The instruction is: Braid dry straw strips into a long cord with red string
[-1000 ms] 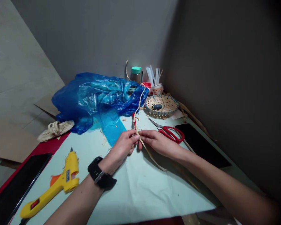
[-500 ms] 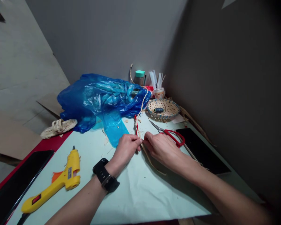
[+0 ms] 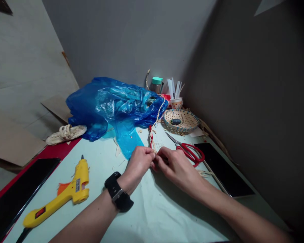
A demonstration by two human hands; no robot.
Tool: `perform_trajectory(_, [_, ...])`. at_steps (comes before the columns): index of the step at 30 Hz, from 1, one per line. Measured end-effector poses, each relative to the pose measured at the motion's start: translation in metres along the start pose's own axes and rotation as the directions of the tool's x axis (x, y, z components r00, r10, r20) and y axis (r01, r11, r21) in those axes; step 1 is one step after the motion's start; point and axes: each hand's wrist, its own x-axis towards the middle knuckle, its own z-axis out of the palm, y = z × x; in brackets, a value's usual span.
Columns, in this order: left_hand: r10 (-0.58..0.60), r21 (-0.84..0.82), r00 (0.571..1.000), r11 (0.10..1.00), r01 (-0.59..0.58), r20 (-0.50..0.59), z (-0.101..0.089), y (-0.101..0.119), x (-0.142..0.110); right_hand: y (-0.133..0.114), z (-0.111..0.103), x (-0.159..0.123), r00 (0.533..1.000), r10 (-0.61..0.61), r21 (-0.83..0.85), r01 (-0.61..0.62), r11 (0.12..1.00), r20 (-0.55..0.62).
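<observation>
While a pale cord (image 3: 157, 117) comes down twisted from the blue bag (image 3: 116, 101) to mid-worktop (image 3: 147, 216), the left hand (image 3: 140, 162) pinches it between thumb and fingers; the right hand (image 3: 178, 168) is nearly closed beside that spot — whether it grips anything, I cannot tell. Above the fingers the twisting looks done; how much loose strand is left is hidden. Farther out, lettering on the yellow glue gun (image 3: 79, 180) and patterned cup (image 3: 177, 103) is too small to read.
</observation>
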Motion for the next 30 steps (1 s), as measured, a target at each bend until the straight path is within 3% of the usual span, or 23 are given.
perform_trajectory(4, [0.013,-0.006,1.0,1.0,-0.013,-0.004,-0.002,0.008,-0.004,-0.005,0.012,-0.006,0.999,-0.052,-0.24,0.047,0.97,-0.016])
perform_trajectory(6, [0.024,0.001,1.0,1.0,-0.024,0.008,-0.003,0.011,-0.005,-0.006,0.01,-0.009,0.996,-0.089,-0.283,0.089,0.955,0.013])
perform_trajectory(9, [-0.035,-0.02,0.999,0.999,0.035,0.029,-0.006,0.012,-0.004,-0.002,-0.006,-0.006,0.992,-0.114,-0.172,0.121,0.978,0.049])
perform_trajectory(13, [-0.021,-0.021,0.998,1.0,0.022,0.058,-0.008,0.014,-0.004,0.014,-0.024,0.006,0.996,-0.065,0.114,0.071,0.991,-0.058])
perform_trajectory(16, [0.01,-0.019,0.994,1.0,-0.008,0.11,-0.007,0.018,-0.006,0.024,-0.018,0.015,0.994,-0.074,0.403,0.035,0.914,0.082])
perform_trajectory(19, [0.036,-0.021,0.989,0.999,-0.033,0.141,-0.006,0.019,-0.006,0.027,-0.004,0.019,0.963,-0.054,0.62,-0.126,0.775,0.263])
perform_trajectory(21, [0.058,-0.013,0.986,0.998,-0.057,0.154,-0.006,0.019,-0.006,0.026,0.002,0.02,0.959,-0.032,0.631,-0.158,0.76,0.28])
perform_trajectory(25, [0.044,0.035,0.989,0.998,-0.049,0.142,-0.007,0.016,-0.005,0.026,0.001,0.021,0.978,-0.049,0.502,-0.06,0.863,0.202])
perform_trajectory(30, [0.124,0.284,0.99,0.949,-0.139,0.069,-0.012,0.018,-0.008,0.025,-0.006,0.02,0.988,-0.062,0.452,-0.01,0.892,0.145])
